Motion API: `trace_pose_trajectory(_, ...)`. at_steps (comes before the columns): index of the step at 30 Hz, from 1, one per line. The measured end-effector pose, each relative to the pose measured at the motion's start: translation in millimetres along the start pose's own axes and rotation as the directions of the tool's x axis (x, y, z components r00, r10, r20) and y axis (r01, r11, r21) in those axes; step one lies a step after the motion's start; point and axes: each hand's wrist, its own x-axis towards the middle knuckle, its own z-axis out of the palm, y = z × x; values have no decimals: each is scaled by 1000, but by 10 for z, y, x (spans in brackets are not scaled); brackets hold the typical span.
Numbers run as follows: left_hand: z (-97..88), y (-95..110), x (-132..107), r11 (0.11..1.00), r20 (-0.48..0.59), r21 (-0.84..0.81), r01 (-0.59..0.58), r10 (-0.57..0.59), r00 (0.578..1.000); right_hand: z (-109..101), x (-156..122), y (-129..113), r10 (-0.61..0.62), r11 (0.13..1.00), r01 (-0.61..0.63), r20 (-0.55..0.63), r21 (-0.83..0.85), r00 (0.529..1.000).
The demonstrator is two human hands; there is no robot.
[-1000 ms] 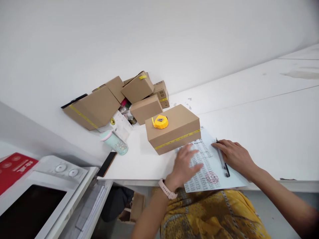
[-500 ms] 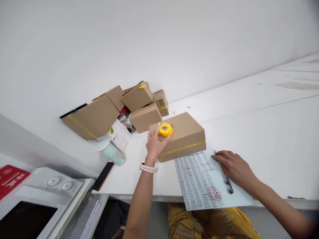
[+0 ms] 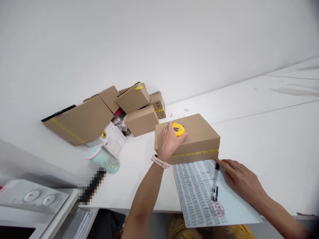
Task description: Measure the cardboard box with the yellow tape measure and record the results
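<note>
My left hand (image 3: 169, 141) is closed around a yellow tape measure (image 3: 178, 129) that sits on top of a brown cardboard box (image 3: 199, 136) with a yellow tape stripe along its front. A pink watch is on that wrist. My right hand (image 3: 240, 181) rests flat on a printed sheet (image 3: 196, 192) in front of the box, fingers stretched out. A black pen (image 3: 215, 181) lies on the sheet just left of those fingers, apart from them.
A pile of several cardboard boxes (image 3: 99, 113) leans against the white wall at the back left. A mint cup (image 3: 103, 159) lies on its side near a white card. The white table (image 3: 274, 139) runs to the right. A white appliance (image 3: 32, 199) stands at the lower left.
My left hand went from the sheet up to the box top and took hold of the tape measure. The right hand drew back off the pen, which now lies beside it.
</note>
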Motion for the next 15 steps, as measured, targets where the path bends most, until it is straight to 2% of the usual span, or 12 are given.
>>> trace_pose_trajectory(2, -8, 25, -43, 984, 1, -180, 9, -9, 1000, -153, 23, -69, 128, 991, -124, -112, 45, 985)
trace_pose_trajectory(3, -30, 25, -84, 948, 46, -318, 2, 13, 999, -257, 67, -114, 210, 976, -195, -170, 101, 963)
trace_pose_trajectory(4, -62, 22, -134, 879, 122, -477, 8, 57, 991, -375, 138, -164, 294, 949, -260, -205, 179, 933)
trace_pose_trajectory(5, -99, 21, -187, 774, 205, -632, 40, 117, 972, -502, 239, -220, 381, 904, -314, -213, 291, 900)
trace_pose_trajectory(7, -174, 36, -286, 568, 338, -809, 151, 240, 910, -759, 517, -343, 545, 711, -446, -26, 544, 838)
trace_pose_trajectory(8, -204, 55, -325, 511, 381, -836, 201, 276, 882, -872, 680, -407, 557, 586, -494, 124, 642, 821)
trace_pose_trajectory(9, -229, 79, -354, 482, 410, -843, 238, 291, 865, -966, 844, -471, 507, 458, -520, 269, 721, 819)
trace_pose_trajectory(10, -249, 106, -374, 479, 431, -838, 261, 289, 855, -1037, 1000, -531, 415, 350, -538, 388, 767, 823)
trace_pose_trajectory(11, -266, 129, -386, 494, 453, -824, 278, 280, 847, -1084, 1138, -587, 324, 278, -568, 481, 774, 814)
trace_pose_trajectory(13, -300, 154, -392, 541, 485, -788, 294, 252, 837, -1116, 1344, -681, 235, 178, -616, 574, 768, 784)
trace_pose_trajectory(15, -354, 139, -379, 580, 508, -757, 302, 232, 829, -1093, 1463, -749, 206, 80, -660, 635, 747, 745)
